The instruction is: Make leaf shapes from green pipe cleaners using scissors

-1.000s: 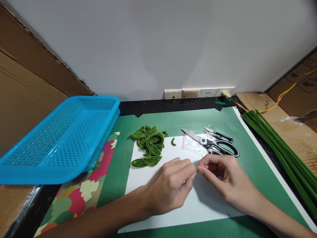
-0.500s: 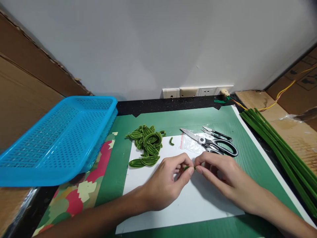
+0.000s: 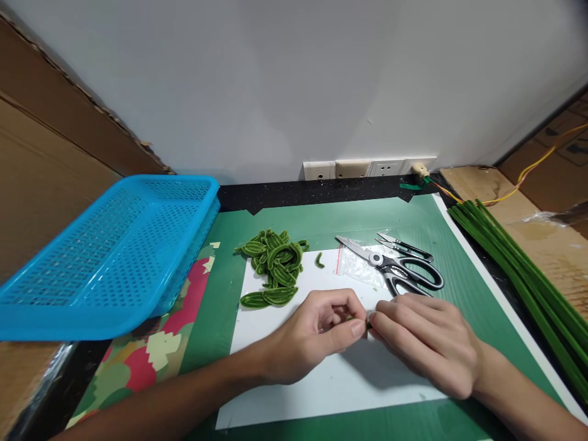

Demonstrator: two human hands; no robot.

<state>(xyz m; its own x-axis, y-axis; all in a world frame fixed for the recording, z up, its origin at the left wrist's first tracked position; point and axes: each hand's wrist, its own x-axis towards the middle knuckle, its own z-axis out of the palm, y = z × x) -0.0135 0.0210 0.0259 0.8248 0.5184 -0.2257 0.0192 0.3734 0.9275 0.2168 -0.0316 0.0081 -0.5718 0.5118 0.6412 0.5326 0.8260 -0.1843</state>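
Above the white paper (image 3: 285,392), my left hand (image 3: 312,337) pinches a short green pipe cleaner (image 3: 369,326) between thumb and forefinger. It is mostly hidden by the fingers. My right hand (image 3: 432,343) has its fingertips closed on the other end, with its back turned up. A pile of leaf shapes bent from green pipe cleaners (image 3: 280,257) lies to the left, beyond my left hand. One small bent piece of pipe cleaner (image 3: 319,260) rests alone beside it. Behind my right hand lie scissors (image 3: 390,263) and thread snips (image 3: 404,248) on a clear plastic bag (image 3: 356,263).
Blue perforated baskets (image 3: 110,245), one stacked in another, stand at the left. Long green pipe cleaners (image 3: 519,288) lie in a bundle along the right edge. Wall sockets (image 3: 386,167) with a plugged-in cable (image 3: 441,184) sit at the back. A green mat (image 3: 321,220) covers the table.
My right hand has rolled over so its back faces up, fingers now folded together. Both hands have shifted slightly right and toward me, still holding the short piece.
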